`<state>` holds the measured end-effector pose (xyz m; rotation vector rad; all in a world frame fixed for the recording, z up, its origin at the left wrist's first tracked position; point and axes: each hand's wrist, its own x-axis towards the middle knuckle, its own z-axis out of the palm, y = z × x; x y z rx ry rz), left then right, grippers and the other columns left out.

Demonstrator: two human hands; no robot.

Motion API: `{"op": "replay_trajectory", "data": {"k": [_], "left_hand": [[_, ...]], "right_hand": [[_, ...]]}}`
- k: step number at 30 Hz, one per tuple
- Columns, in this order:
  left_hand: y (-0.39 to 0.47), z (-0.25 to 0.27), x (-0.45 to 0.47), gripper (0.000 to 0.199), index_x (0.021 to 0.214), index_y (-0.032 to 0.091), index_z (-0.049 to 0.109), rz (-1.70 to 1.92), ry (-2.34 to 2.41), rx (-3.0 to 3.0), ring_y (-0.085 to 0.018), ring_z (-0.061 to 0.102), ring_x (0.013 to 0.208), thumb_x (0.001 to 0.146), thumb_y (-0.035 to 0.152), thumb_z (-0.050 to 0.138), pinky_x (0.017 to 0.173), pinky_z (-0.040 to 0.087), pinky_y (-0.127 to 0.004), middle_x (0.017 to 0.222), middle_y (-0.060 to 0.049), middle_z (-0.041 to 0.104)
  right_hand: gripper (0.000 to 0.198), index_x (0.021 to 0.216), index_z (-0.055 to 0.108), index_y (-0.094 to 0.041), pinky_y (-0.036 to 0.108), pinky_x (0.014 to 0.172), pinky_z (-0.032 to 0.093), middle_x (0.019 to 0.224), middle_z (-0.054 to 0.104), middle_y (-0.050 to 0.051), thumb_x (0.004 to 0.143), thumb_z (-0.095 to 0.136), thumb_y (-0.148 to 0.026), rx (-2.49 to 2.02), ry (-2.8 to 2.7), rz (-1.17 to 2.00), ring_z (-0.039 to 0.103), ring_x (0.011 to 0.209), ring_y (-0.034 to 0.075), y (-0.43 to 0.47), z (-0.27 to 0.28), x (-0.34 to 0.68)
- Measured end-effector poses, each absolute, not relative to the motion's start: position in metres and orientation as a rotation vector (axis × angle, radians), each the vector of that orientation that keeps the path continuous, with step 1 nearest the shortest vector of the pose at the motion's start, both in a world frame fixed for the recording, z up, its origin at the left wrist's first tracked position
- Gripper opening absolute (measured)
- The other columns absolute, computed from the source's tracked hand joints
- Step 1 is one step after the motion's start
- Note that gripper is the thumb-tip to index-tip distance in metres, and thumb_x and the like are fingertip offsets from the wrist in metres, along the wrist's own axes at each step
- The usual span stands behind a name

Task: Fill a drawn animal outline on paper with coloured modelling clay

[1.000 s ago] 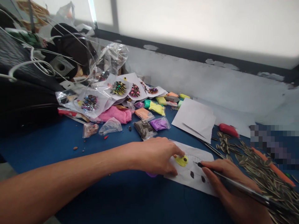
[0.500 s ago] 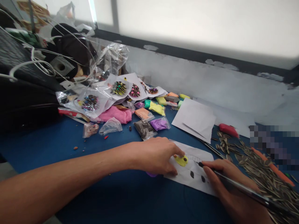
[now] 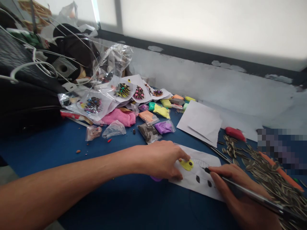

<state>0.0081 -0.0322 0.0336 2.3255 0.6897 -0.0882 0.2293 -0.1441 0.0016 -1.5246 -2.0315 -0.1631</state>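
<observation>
A white sheet of paper [image 3: 211, 188] lies on the blue table, bearing a yellow clay piece [image 3: 187, 164] with a dark eye spot, pencil-like lines and two dark leaf-shaped marks. My left hand [image 3: 160, 159] rests on the sheet's left end, fingers apart, index fingertip and thumb pressing beside the yellow piece. My right hand [image 3: 240, 191] is closed around a dark pen [image 3: 251, 196], whose tip touches or hovers just over the drawn lines; I cannot tell which. Part of a purple thing [image 3: 156, 179] shows under my left hand.
Sunflower seeds [image 3: 266, 179] are spread at right with an orange strip [image 3: 280, 172] and a red packet [image 3: 235, 133]. Blank paper [image 3: 201, 118] lies behind the sheet. Bagged clay [image 3: 164, 126], pink cloth-like material [image 3: 120, 117] and seed-covered papers [image 3: 93, 105] sit farther left.
My right hand and the pen have shifted slightly to the right and down along the drawing. My left hand stays on the paper.
</observation>
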Motion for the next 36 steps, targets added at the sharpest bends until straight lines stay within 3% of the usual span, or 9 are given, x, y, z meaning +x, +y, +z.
{"op": "replay_trajectory", "data": {"k": [10,26,36], "left_hand": [[-0.0327,0.0342,0.0079,0.06,0.137,0.025,0.055,-0.09,0.688,2.342,-0.017,0.06,0.063,0.078,0.034,0.067,0.068,0.043,-0.027,0.065,-0.001,0.065],[-0.0324,0.034,0.0079,0.06,0.137,0.024,0.054,-0.098,0.691,2.339,-0.016,0.058,0.062,0.079,0.035,0.066,0.069,0.043,-0.028,0.066,-0.001,0.065],[-0.0319,0.0335,0.0078,0.06,0.136,0.026,0.055,-0.082,0.688,2.35,-0.017,0.058,0.063,0.078,0.035,0.067,0.067,0.042,-0.027,0.065,-0.001,0.064]], "right_hand": [[0.014,0.103,0.063,-0.027,0.029,0.076,0.053,0.087,0.071,-0.001,0.089,0.061,-0.023,-1.456,-2.1,-0.076,0.067,0.081,0.016,-0.1433,-0.0038,0.2347],[0.008,0.097,0.061,-0.027,0.027,0.07,0.053,0.083,0.07,-0.002,0.09,0.059,-0.024,-1.474,-2.107,-0.115,0.067,0.076,0.015,-0.143,-0.003,0.2324],[0.017,0.105,0.064,-0.027,0.029,0.08,0.052,0.089,0.072,-0.001,0.089,0.061,-0.022,-1.396,-2.168,-0.105,0.068,0.084,0.016,-0.1418,-0.0026,0.2328]]}}
